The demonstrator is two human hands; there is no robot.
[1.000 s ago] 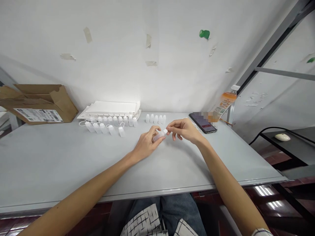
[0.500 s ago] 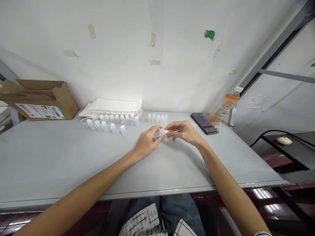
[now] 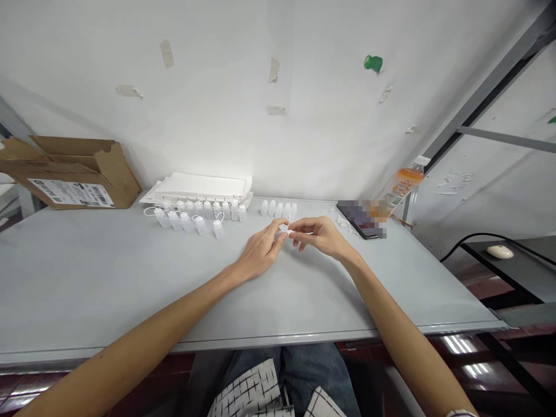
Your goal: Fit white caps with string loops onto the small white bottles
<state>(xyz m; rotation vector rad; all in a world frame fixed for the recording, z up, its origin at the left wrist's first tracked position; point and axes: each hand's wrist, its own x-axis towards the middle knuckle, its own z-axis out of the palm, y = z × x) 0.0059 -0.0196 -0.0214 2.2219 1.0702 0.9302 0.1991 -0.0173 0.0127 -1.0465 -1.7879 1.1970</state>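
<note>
Between my hands, above the middle of the table, a small translucent white bottle (image 3: 280, 234) lies tilted on its side. The fingers of my left hand (image 3: 261, 249) are wrapped round its body. At its top end, my right hand (image 3: 319, 236) pinches the white cap (image 3: 291, 232), and a thin white loop stands up there. Several small white bottles (image 3: 218, 229) stand upright in rows to the left, some with loop straps. Another short row of small bottles (image 3: 279, 209) stands just behind my hands.
An open cardboard box (image 3: 82, 179) sits at the far left. White sheets (image 3: 204, 185) lie against the wall. To the right are loose white straps (image 3: 346, 225), a phone (image 3: 358, 219) and an orange drink bottle (image 3: 402, 184). The grey table (image 3: 130, 289) has a front edge near my lap.
Both hands have drawn slightly closer together around the bottle. My left fingers now cover more of it, and a thin white loop shows above the cap.
</note>
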